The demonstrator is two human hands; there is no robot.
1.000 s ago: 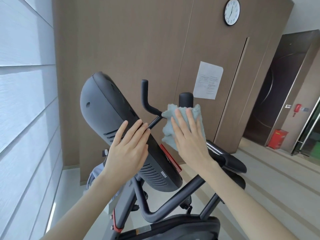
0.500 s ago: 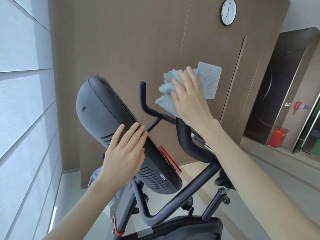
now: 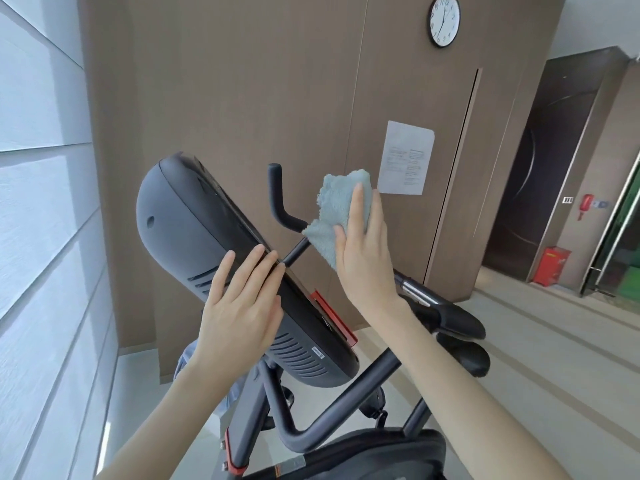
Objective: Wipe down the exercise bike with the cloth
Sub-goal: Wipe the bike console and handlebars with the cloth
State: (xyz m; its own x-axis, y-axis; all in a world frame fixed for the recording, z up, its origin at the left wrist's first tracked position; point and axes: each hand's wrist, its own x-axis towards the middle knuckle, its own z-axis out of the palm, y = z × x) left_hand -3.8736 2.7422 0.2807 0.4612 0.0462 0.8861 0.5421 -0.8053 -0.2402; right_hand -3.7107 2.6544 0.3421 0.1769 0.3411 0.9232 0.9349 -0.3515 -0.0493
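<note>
The handlebar stage of the wipe-down is judged to be in hand: the pale blue cloth (image 3: pixel 337 216) is bunched around the right upright of the handlebar, which is wholly hidden behind it, and is pressed there by the right hand (image 3: pixel 363 258), whose fingers are curled over the fabric with the thumb set against its lower edge. The exercise bike (image 3: pixel 311 420) is seen from above and behind, its frame tubes running down to the bottom of the view. The console (image 3: pixel 207 251) is steadied by the left hand (image 3: pixel 239 306), which is laid flat on the grey vented back with fingers extended and close together, the tips reaching the console's front edge; nothing is gripped by it. The left handlebar horn (image 3: pixel 277 195) stands bare just beside the cloth. For the next move, a firm wrap of the cloth around the tube is called for, drawn along its length, after which the crossbar, the bare horn and the console casing are judged to remain, with the console kept braced so that it is not tilted
</note>
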